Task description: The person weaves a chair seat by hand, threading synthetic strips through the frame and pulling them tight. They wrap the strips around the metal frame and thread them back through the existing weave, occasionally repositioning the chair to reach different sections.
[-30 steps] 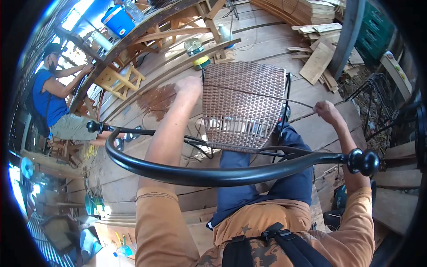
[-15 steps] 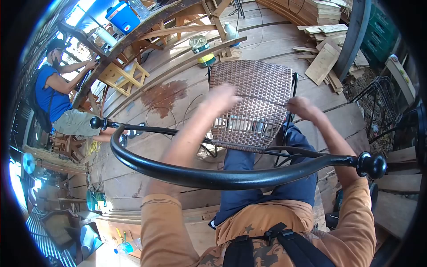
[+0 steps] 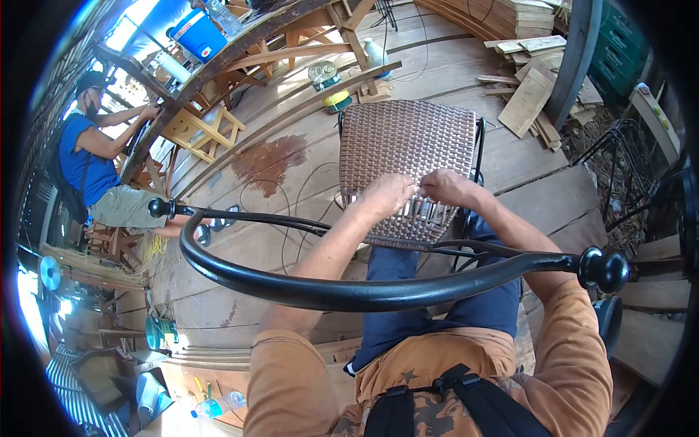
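Note:
A brown woven wicker seat [image 3: 408, 135] stands in front of me, tightly woven at its far part and with open gaps in the weave near me. My left hand [image 3: 391, 194] is closed over the weave, just left of the middle. Close beside it, my right hand [image 3: 445, 187] has its fingers pinched together at the edge of the gaps. Whatever lies between the fingers, perhaps a thin strand, is too small to make out. A glossy black curved metal frame [image 3: 349, 295] with round knobs arches between my body and the seat, around my forearms.
A person in a blue shirt [image 3: 84, 156] sits at a wooden table [image 3: 240, 54] on the left. A blue cooler [image 3: 198, 36] stands on it. Wood offcuts [image 3: 528, 98] lie beside a post [image 3: 579, 62] at the right. A plastic bottle [image 3: 218, 404] lies at lower left.
My left hand has come down and right across the weave. My right hand has moved left from the seat's right edge, so both hands now meet near the middle.

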Available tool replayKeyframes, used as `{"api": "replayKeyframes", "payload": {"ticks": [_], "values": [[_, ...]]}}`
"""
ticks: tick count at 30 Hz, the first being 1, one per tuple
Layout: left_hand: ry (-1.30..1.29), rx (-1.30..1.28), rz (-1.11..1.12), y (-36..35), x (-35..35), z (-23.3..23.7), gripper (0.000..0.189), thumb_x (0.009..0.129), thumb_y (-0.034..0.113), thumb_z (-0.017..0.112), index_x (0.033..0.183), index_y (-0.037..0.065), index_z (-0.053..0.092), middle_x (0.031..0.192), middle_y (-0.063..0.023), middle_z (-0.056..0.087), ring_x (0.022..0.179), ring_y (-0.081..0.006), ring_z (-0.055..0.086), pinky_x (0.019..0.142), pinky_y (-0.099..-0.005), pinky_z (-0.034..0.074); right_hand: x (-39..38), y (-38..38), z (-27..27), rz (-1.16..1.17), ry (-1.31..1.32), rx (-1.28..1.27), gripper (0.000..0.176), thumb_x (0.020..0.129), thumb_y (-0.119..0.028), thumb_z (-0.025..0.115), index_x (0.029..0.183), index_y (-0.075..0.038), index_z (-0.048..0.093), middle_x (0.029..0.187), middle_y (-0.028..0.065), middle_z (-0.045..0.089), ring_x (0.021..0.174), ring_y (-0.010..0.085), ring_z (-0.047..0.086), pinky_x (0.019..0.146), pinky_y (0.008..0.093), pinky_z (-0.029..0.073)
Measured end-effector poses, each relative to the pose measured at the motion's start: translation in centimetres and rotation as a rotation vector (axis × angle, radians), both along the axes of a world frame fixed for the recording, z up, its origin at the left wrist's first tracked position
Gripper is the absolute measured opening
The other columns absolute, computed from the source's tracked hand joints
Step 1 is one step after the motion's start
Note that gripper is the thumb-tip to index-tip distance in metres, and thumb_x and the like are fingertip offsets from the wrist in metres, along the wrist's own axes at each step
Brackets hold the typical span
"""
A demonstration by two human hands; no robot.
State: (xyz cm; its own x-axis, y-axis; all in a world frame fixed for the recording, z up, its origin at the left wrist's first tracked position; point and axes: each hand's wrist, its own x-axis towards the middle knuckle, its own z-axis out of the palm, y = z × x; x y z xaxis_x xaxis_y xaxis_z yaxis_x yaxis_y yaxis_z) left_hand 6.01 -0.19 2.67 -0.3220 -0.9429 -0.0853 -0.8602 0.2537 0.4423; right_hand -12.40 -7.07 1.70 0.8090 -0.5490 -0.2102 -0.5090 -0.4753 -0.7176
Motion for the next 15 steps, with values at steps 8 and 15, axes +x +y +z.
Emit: {"api": "replayKeyframes", "payload": {"ticks": [8,15], "values": [[-0.258,0.014,0.324,3.3,3.3,-0.7,0.026,0.084,0.026,0.050,0.083,0.005,0.065,0.084,-0.0197,0.064,0.082,-0.0374,0.062,0.075,-0.0479,0.047,4.1,-0.4,-7.3,0.048,-0.042,-0.424,0.023,0.085,-0.022,0.050,0.085,-0.002,0.063,0.082,0.0205,0.063,0.079,0.0364,0.062,0.074,0.0438,0.049],[-0.512,0.103,0.556,3.8,6.2,-1.1,0.025,0.079,0.024,0.053,0.083,0.005,0.069,0.085,-0.0186,0.066,0.085,-0.0358,0.064,0.076,-0.0453,0.049,5.1,-0.5,-4.7,0.017,-0.063,-0.061,0.027,0.084,-0.021,0.052,0.102,-0.006,0.066,0.086,0.0165,0.067,0.084,0.0284,0.065,0.079,0.0373,0.050]]}}
